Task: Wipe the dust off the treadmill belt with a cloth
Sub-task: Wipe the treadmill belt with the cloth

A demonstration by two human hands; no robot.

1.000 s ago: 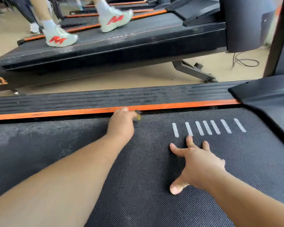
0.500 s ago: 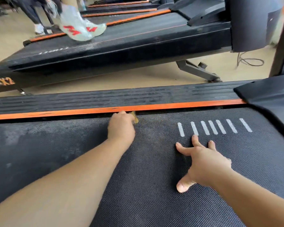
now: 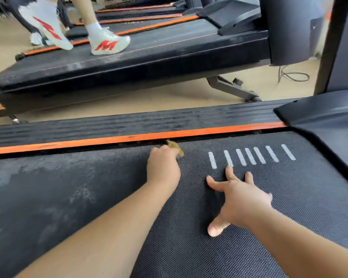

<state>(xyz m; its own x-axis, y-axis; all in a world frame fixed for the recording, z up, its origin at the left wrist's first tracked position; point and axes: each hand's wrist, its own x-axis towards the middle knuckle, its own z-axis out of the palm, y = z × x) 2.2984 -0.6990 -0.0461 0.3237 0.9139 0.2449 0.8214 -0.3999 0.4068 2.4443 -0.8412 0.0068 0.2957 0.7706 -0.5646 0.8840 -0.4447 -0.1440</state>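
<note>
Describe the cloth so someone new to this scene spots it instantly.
Start at the near treadmill's orange side strip. Just below it, at the far edge of the belt, the left hand grips a small crumpled cloth. It alone is yellowish against the black belt.

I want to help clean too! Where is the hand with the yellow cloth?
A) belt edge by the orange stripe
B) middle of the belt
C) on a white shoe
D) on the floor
A: the left hand holds the cloth at the far edge of the belt, beside the orange stripe.
</note>
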